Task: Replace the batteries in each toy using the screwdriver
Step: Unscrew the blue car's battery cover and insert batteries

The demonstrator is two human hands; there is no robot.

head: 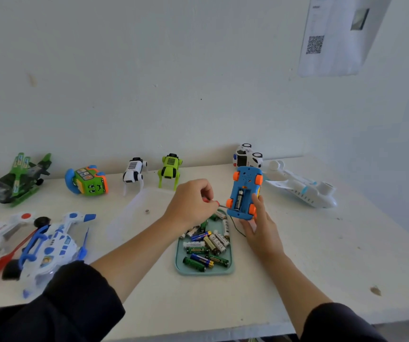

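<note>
Screwdriver (223,206), thin metal shaft, meets boxy blue plastic car (244,193).

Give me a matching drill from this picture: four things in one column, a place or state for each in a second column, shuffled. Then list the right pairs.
Things
1. blue toy car
2. screwdriver
3. loose batteries
4. green robot dog

Places or states
A. standing at the back of the table by the wall
B. heaped in the teal tray
C. held underside up in the right hand, battery bay open
D. pinched in the left hand, tip at the car

Pairs: 1-C, 2-D, 3-B, 4-A
</note>
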